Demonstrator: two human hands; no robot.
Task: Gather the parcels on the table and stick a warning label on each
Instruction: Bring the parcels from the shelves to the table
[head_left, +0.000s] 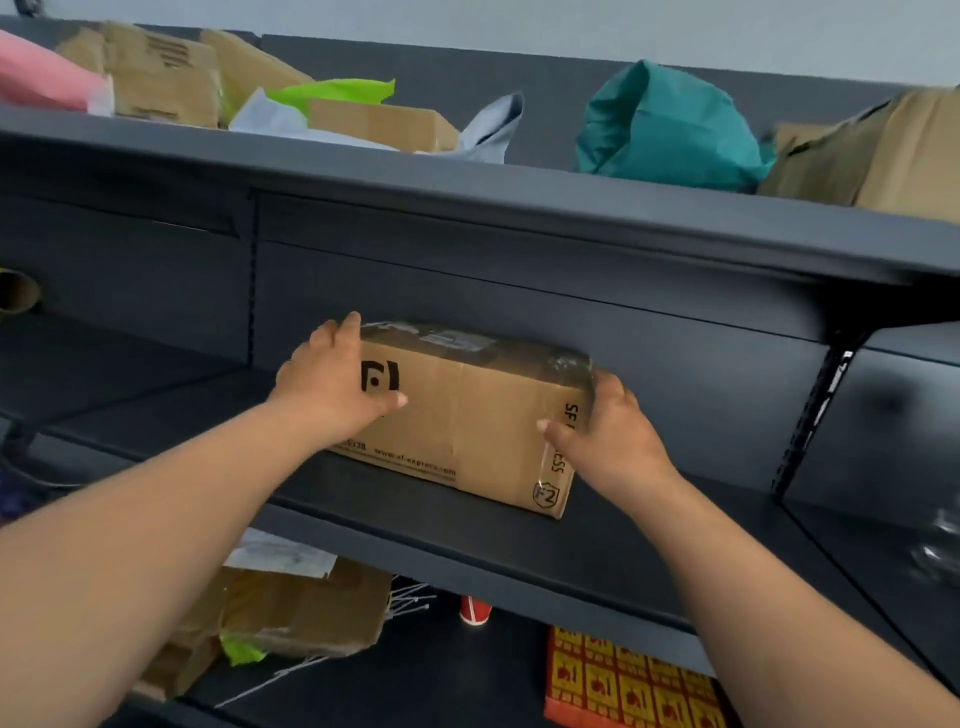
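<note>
A brown cardboard parcel (467, 415) with black print and clear tape lies on the middle shelf (649, 545) of a dark grey rack. My left hand (332, 384) grips its left end, thumb across the front face. At the right end, my right hand (608, 431) clasps the box with its thumb on the front. A sheet of yellow and red warning labels (628, 680) lies on the dark surface below the shelf.
The top shelf (467, 192) carries several parcels: cardboard boxes (161, 78), a teal bag (670, 124), a grey bag (493, 130), a pink one (41, 73). Below lie crumpled boxes (296, 613), a red cup (475, 610) and white cable ties (410, 603).
</note>
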